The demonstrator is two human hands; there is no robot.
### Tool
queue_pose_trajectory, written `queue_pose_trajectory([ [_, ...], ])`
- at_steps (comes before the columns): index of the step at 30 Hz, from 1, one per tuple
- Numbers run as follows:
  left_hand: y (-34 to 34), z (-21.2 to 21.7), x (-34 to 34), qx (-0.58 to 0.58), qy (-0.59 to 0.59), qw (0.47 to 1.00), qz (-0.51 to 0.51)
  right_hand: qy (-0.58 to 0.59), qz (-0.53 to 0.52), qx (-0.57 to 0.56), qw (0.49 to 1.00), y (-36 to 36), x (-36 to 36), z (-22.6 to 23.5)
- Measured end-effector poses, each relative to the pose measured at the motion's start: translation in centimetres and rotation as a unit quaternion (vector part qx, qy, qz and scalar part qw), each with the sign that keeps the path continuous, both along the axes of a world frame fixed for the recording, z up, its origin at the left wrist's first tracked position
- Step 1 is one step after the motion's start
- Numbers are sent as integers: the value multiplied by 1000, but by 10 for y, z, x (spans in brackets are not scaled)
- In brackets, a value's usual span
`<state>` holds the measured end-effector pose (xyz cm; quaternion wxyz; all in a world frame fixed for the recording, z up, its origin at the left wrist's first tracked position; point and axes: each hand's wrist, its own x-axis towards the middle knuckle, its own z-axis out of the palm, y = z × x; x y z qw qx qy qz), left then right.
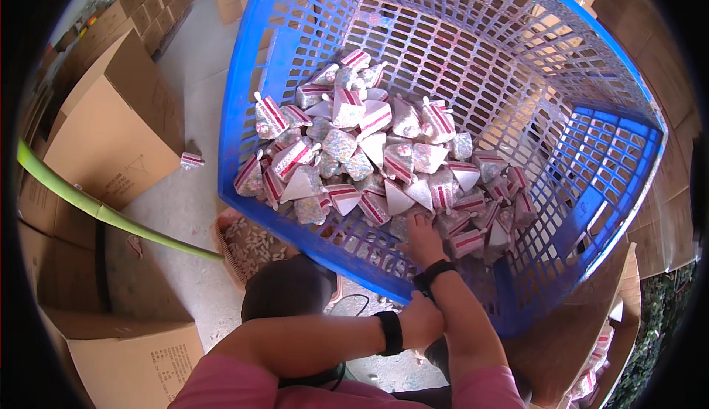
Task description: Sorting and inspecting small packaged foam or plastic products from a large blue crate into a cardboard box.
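Observation:
A big blue lattice basket (591, 158) stands tilted on its side, its open mouth towards me. A heap of small triangular packets (369, 154), striped red and white with speckled faces, lies inside on its lower wall. My right hand (422, 240) reaches over the near rim and rests on the packets at the heap's lower edge, fingers stretched out among them. My left hand (425, 319) sits just below the near rim, against my right forearm. Its fingers are hidden. Both wrists wear black bands.
Brown cardboard boxes (111, 128) stand at left, lower left and along the right. A green tube (96, 209) crosses the pale floor at left. One loose packet (191, 160) lies on the floor. A small tray of white pieces (247, 250) and a dark round object (288, 291) sit below the basket.

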<state>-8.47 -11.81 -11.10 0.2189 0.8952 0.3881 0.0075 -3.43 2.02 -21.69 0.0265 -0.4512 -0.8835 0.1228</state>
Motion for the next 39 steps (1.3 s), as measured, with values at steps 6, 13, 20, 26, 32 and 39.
queue_pose_trajectory([
  [6, 4, -7, -6, 66, -27, 996, 51, 43, 15, -7, 999, 19, 13, -9],
  [13, 27, 2, -4, 109, -156, 980, 63, 573, -277, -342, 691, 8, 105, 72],
  [20, 45, 28, -18, 140, -224, 933, 245, 651, -308, -329, 610, -31, 119, 109],
  [26, 45, 17, -12, 195, -216, 943, 162, 694, -267, -372, 556, -49, 101, 121],
  [32, 35, 20, -16, 192, -228, 954, 34, 717, -274, -412, 491, -50, 99, 83],
  [39, 29, 22, -12, 155, -181, 966, -99, 672, -157, -556, 463, -52, 122, 83],
])
